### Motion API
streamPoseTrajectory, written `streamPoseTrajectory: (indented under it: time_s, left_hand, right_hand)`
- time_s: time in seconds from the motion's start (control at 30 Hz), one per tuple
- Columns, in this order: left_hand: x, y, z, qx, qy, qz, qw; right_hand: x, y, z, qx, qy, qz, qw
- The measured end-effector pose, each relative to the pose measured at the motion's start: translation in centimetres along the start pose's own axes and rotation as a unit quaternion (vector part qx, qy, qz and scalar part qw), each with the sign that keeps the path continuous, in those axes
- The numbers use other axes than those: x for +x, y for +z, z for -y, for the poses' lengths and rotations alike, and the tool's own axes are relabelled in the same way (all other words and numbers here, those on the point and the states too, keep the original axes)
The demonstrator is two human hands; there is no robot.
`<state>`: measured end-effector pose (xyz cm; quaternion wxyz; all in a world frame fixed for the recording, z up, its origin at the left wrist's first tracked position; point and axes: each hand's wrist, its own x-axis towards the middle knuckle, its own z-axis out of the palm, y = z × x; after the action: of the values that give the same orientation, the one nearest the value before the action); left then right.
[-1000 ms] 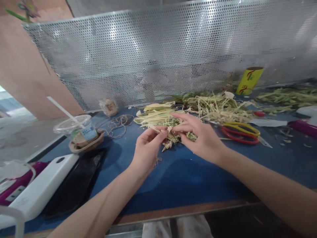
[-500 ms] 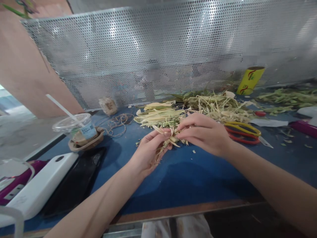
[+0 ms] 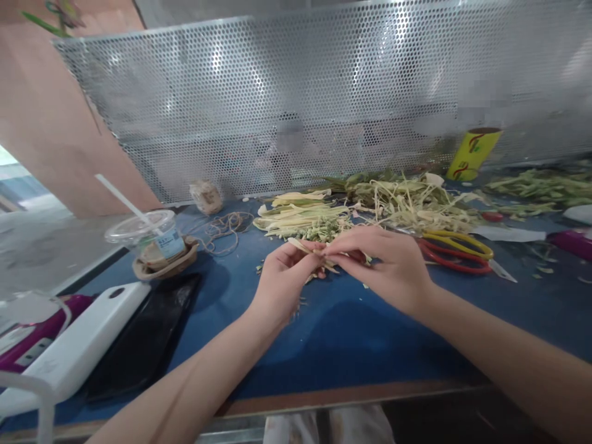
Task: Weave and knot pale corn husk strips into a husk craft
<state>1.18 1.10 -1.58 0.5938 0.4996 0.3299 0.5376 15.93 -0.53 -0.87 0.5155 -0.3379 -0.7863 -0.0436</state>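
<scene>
In the middle of the table, my left hand [image 3: 280,280] is closed around a small bunch of pale plant strips [image 3: 300,245]. Its thumb presses near the fingertips of my right hand [image 3: 386,259], which pinch the same bunch. The fingers hide most of the held piece. Just beyond them lies a row of pale yellow-green strips [image 3: 296,216] with small green buds at the near side. A looser heap of dry, tangled strips [image 3: 411,206] lies behind my right hand. Beside that hand rest scissors [image 3: 456,253] with red and yellow handles.
On the left are a plastic cup [image 3: 161,237] with a straw in a cardboard holder, twine [image 3: 226,231], a white power bank [image 3: 87,345] and a black phone [image 3: 148,339]. A yellow tube [image 3: 474,154] stands before a perforated metal screen [image 3: 231,111]. Green stalks [image 3: 546,188] lie far right.
My right fingers have drawn in against my left thumb and now pinch the bunch more closely. The left hand has turned, covering more of the strips. The view has shifted slightly.
</scene>
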Motion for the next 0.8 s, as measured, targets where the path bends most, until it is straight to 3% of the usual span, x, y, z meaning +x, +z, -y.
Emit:
streamPoseTrajectory:
  time_s: [0.13,0.37,0.5,0.7,0.8]
  left_hand:
    - [0.1,-0.1,0.4,0.058,0.06,-0.015,0.996]
    - [0.0,-0.2,0.4,0.126,0.122,-0.042,0.984]
    - [-0.3,-0.2,0.0,0.149,0.118,-0.052,0.98]
    - [-0.5,-0.3,-0.2,0.188,0.114,-0.055,0.974]
    - [-0.6,-0.3,-0.2,0.193,0.118,-0.049,0.973]
  right_hand:
    - [-0.1,0.8,0.9,-0.041,0.089,-0.045,0.994]
    - [0.0,1.7,0.8,-0.102,-0.001,-0.108,0.989]
    - [-0.2,1.5,0.4,-0.148,-0.058,-0.048,0.986]
    - [-0.1,0.8,0.7,-0.152,-0.016,0.035,0.988]
    - [0.0,0.8,0.9,-0.158,-0.044,0.045,0.985]
